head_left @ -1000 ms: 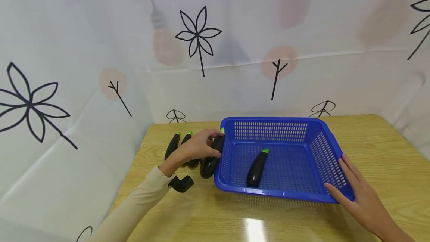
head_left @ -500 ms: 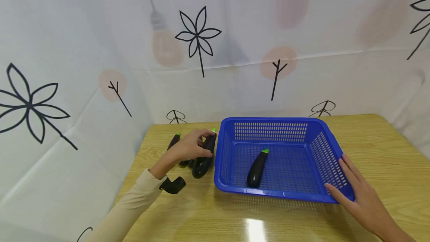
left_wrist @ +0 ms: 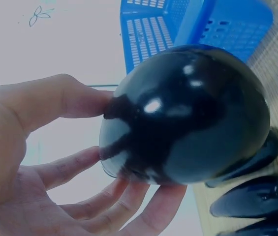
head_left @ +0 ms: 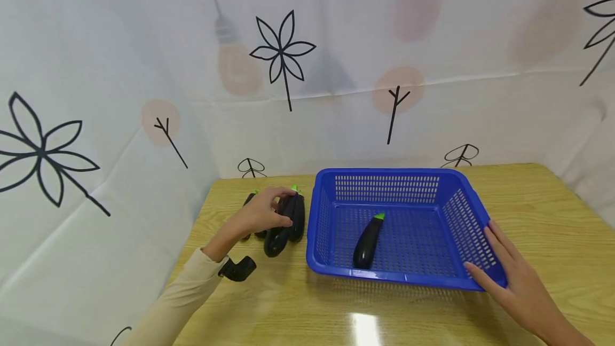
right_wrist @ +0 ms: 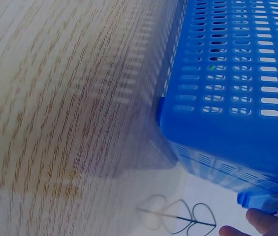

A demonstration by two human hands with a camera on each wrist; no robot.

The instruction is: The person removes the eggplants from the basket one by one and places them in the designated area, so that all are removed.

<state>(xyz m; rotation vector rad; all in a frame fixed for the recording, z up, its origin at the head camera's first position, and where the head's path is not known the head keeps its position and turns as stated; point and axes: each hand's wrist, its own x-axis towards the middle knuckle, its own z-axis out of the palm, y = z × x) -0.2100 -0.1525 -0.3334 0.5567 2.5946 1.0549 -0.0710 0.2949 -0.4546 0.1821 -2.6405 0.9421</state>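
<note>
My left hand [head_left: 261, 212] grips a dark glossy eggplant [head_left: 277, 238], thumb and fingers around it, left of the blue basket. In the left wrist view its round end fills the middle, apart from the other eggplants lower right. Another eggplant [head_left: 299, 218] lies just right of the held one. More eggplants lie behind my left hand, partly hidden, one [head_left: 249, 198] showing its upper end. My right hand [head_left: 511, 276] holds the near right corner of the blue perforated basket [head_left: 408, 276], thumb over the near rim, fingers along the right side. One eggplant [head_left: 368, 242] lies inside the basket.
Everything stands on a wood-grain table [head_left: 298, 308]. A white cloth [head_left: 346, 122] printed with leaf outlines hangs behind it and along the left side. A black strap-like piece [head_left: 238, 269] sits at my left wrist.
My left hand has moved left, away from the basket wall, with the eggplant in its grip. An eggplant now shows right of the held one. The right hand and basket have stayed put.
</note>
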